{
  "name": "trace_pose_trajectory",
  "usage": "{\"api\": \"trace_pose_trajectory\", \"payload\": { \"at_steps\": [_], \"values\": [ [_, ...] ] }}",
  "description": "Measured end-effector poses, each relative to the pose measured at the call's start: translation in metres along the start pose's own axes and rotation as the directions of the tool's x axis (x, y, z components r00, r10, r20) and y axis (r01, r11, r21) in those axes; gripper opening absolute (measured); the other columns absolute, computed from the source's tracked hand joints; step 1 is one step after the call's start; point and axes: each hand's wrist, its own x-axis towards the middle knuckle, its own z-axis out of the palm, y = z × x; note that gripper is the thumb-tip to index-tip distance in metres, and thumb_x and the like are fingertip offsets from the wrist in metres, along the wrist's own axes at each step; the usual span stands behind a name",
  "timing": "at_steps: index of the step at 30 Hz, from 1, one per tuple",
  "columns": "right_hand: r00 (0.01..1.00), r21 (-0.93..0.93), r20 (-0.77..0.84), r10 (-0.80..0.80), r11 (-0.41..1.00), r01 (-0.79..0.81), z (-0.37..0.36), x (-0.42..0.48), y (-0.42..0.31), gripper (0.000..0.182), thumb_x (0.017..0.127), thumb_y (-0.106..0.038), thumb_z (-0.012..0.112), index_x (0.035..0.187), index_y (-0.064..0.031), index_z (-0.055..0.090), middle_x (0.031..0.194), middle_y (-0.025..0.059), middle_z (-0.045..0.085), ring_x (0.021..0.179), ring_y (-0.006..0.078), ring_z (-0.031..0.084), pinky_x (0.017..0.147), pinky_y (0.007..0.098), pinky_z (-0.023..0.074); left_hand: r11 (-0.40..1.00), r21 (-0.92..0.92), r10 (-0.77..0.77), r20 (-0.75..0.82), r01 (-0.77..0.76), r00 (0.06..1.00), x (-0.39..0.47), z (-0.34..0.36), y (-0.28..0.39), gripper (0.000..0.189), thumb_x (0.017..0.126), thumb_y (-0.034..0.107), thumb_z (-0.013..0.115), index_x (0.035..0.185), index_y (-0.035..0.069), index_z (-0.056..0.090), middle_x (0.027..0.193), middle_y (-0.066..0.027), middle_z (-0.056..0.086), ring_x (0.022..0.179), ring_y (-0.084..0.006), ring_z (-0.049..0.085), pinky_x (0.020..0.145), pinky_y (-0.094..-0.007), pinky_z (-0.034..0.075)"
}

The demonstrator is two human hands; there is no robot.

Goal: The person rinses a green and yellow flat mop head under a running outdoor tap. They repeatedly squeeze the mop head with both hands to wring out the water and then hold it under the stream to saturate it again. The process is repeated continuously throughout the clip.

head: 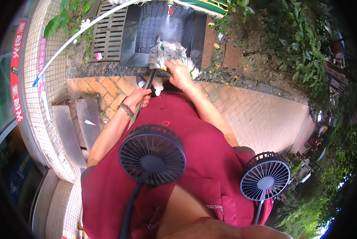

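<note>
My left hand [138, 98] is closed around a metal mop handle [150, 78], which slants down beside my shirt. At its far end, a grey-white mop head [168, 51] with shaggy strands rests over the near rim of a dark tiled basin [127, 44]. The fingers of my right hand [178, 73] grip the mop head's near edge, where a bit of yellow shows. Beyond it, water sprays from a tap with a red handle [170, 12] down into the basin and onto the strands.
Left of the basin lies a slotted drain grate [109, 33]. A white pole [77, 35] with a blue tip arcs across the upper left. Another flat mop, green-backed [207, 6], lies along the basin's far side. Two neck-fan heads [152, 154] hang before my chest. Stone slabs [74, 125] stand at left.
</note>
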Motion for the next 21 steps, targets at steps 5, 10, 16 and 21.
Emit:
{"api": "trace_pose_trajectory", "payload": {
  "at_steps": [5,10,16,21],
  "values": [
    [0.99,-0.177,-0.04,-0.136,0.976,0.127,-0.027,0.037,0.014,0.028,0.059,0.003,0.056,0.085,-0.0073,0.057,0.08,0.0075,0.054,0.084,0.0278,0.052,0.07,0.038,0.0445,0.999,0.006,0.053,0.046,-0.053,0.998,0.01,0.002,0.023,0.01,0.09,0.016,0.049,0.088,0.006,0.049,0.06,0.0025,0.046,0.044,-0.0057,0.04,0.036,-0.0196,0.033],
    [0.981,-0.161,0.06,-0.182,0.969,0.19,-0.009,0.061,0.027,0.029,0.06,0.002,0.056,0.086,-0.0083,0.056,0.083,0.0071,0.055,0.085,0.0274,0.053,0.072,0.0383,0.045,0.985,-0.15,0.085,0.031,-0.08,0.996,0.033,-0.013,0.029,0.011,0.09,0.017,0.048,0.091,0.005,0.049,0.059,0.0028,0.043,0.045,-0.0058,0.038,0.036,-0.0193,0.031],
    [0.971,-0.089,0.063,-0.23,0.968,0.235,0.003,0.076,0.021,0.027,0.06,0.001,0.056,0.085,-0.0077,0.054,0.082,0.0071,0.055,0.085,0.0276,0.054,0.071,0.0377,0.0467,0.98,-0.178,0.098,0.029,-0.091,0.995,0.035,-0.024,0.024,0.014,0.091,0.019,0.047,0.093,0.006,0.05,0.059,0.003,0.044,0.046,-0.0063,0.038,0.037,-0.0196,0.03],
    [0.965,-0.051,0.085,-0.247,0.966,0.252,-0.023,0.121,0.04,0.029,0.062,0.001,0.055,0.088,-0.0095,0.055,0.087,0.0067,0.058,0.089,0.0282,0.055,0.074,0.0386,0.0465,0.969,-0.21,0.126,-0.038,-0.131,0.991,0.037,0.008,0.043,0.012,0.089,0.018,0.049,0.082,0.008,0.05,0.057,0.0035,0.044,0.044,-0.0058,0.038,0.037,-0.0195,0.029]
  ]
}}
